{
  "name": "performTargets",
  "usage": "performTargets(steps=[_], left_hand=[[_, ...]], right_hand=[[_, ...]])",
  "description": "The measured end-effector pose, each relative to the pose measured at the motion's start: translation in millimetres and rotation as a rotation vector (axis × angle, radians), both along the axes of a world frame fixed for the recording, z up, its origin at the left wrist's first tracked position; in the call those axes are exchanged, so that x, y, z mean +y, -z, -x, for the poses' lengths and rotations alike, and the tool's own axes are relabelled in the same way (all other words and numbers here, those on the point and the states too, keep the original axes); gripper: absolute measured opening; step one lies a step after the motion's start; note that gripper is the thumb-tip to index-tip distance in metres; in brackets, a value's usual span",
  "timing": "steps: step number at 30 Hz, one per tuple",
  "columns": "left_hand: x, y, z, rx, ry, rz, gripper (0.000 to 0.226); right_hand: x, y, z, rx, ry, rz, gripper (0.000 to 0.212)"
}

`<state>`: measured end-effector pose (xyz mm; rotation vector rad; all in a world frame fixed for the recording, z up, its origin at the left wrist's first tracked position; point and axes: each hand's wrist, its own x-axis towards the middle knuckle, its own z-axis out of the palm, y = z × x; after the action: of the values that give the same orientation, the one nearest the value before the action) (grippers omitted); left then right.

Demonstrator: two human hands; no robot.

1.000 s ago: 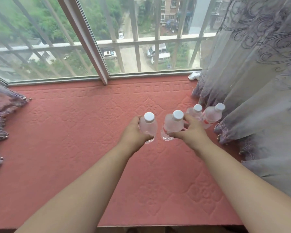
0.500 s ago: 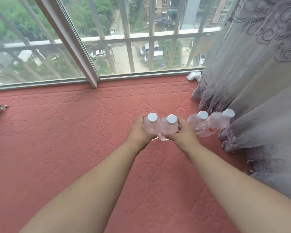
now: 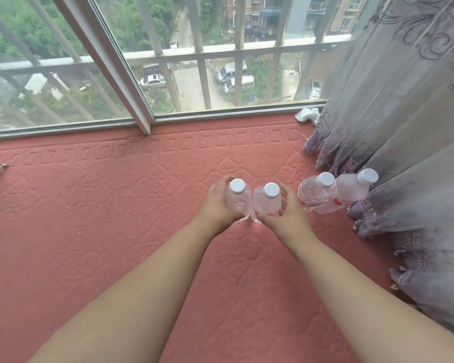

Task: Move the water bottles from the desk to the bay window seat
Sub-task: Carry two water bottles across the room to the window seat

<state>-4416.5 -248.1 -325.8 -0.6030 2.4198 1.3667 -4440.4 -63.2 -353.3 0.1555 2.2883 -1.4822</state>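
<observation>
Bottles: four total (all clear, white caps), standing on the pink window seat (image 3: pixel 116 231) toward its right edge. Left hand (image 3: pixel 215 205) has its grip wrapped around one bottle (image 3: pixel 237 200), right hand (image 3: pixel 288 213) curls around the second bottle (image 3: pixel 268 201) right beside it. Two more bottles (image 3: pixel 333 195) stand touching each other against the grey curtain (image 3: pixel 404 127).
</observation>
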Motion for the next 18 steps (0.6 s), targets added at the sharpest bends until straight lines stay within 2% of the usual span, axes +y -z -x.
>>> performTargets(steps=[4,10,15,18], left_hand=[[-3.3,6.0,-6.0,0.058,0.021,-0.016,0.090],[-0.6,10.3,-9.8,0.083,-0.002,-0.044,0.082],[2.4,9.8,-10.1,0.086,0.007,-0.032,0.083],[3.3,8.6,-10.3,0.094,-0.016,-0.039,0.078]], right_hand=[[-2.5,18.1,-20.8,-0.011,0.119,-0.025,0.098],[-8.3,29.3,-26.9,0.084,0.225,-0.058,0.057],[-9.4,26.3,-24.7,0.153,0.196,-0.105,0.067],[-12.9,26.3,-23.9,0.173,0.212,-0.094,0.062]])
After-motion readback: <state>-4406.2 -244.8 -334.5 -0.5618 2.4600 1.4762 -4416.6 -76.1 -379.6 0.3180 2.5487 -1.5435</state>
